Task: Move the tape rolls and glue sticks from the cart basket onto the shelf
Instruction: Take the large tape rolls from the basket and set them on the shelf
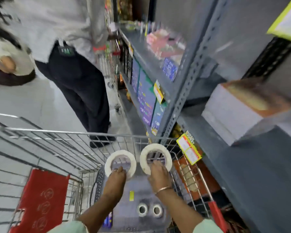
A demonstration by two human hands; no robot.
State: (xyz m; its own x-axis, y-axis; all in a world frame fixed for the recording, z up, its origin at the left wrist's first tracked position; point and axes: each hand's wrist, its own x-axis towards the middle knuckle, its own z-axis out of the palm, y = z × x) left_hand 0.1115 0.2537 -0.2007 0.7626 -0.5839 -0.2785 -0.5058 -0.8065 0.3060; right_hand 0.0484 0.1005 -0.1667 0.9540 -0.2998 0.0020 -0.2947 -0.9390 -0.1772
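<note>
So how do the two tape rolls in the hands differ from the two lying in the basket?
The held rolls are large, raised over the cart, one gripped by the left hand, one by the right hand. The basket rolls look much smaller, lie flat side by side, untouched. All are white rings.

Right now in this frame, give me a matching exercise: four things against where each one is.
1. left tape roll
2. right tape roll
3. two small rolls
4. red panel

a. on the basket floor, near the wearer
b. on the cart, left of the basket
c. in the right hand
d. in the left hand

Pairs: 1-d, 2-c, 3-a, 4-b
</note>
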